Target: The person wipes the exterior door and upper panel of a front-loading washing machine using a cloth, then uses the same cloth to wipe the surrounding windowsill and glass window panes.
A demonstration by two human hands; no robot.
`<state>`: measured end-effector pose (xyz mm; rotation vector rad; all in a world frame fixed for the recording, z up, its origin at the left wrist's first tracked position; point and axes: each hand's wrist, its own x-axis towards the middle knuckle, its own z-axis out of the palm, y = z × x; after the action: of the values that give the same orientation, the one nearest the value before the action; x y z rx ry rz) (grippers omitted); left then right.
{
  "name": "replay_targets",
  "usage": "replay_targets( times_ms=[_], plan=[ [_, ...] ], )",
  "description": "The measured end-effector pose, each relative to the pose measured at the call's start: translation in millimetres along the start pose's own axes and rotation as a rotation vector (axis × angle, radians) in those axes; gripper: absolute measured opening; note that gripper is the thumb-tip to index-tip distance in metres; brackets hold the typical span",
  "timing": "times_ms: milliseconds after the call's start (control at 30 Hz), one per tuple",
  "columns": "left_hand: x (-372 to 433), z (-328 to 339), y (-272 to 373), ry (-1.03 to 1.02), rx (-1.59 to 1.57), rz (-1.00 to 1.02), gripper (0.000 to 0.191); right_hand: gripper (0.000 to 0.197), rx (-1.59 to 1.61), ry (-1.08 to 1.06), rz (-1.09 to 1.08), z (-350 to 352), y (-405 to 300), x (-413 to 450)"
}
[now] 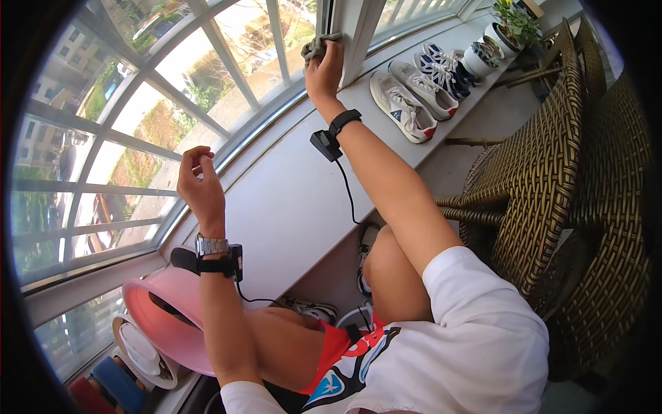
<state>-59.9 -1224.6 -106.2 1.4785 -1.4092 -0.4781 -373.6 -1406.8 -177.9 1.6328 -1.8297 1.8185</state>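
Observation:
My right hand point(327, 70) grips a crumpled grey-green cloth point(313, 49). It presses the cloth to the lower part of the upright window frame point(357, 39), just above the track. Lower left, my left hand point(199, 189) is raised in front of the barred window point(170, 88), its fingers loosely curled and no object visible in them. A metal-banded watch point(212, 245) is on my left wrist. Each forearm carries a strapped black device point(326, 145) with a cable. Beneath my hands runs a white window ledge point(289, 207).
Pale sneakers point(403, 106), blue-and-white sneakers point(442, 70) and potted plants point(481, 58) line the ledge's far right. Woven wicker chairs point(538, 171) crowd my right side. A tilted pink plastic basin point(170, 315) and a white round object point(139, 349) are at lower left.

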Motion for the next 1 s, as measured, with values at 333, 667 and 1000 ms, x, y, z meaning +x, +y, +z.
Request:
replay_targets(
  times_ms=[333, 667, 1000],
  plan=[
    [3.8, -6.5, 25.9, 0.039, -0.149, 0.019, 0.014, 0.03, 0.032, 0.029, 0.178, 14.9, -51.6, 15.9],
    [-35.0, -81.6, 46.1, 0.065, -0.147, 0.057, 0.008, 0.036, 0.244, -0.348, -0.539, 15.7, -264.1, -60.1],
    [-102.9, -197.7, 63.3, 0.107, -0.047, 0.041, 0.008, 0.033, 0.283, -0.463, -0.878, 30.2, -395.7, -69.9]
  ],
)
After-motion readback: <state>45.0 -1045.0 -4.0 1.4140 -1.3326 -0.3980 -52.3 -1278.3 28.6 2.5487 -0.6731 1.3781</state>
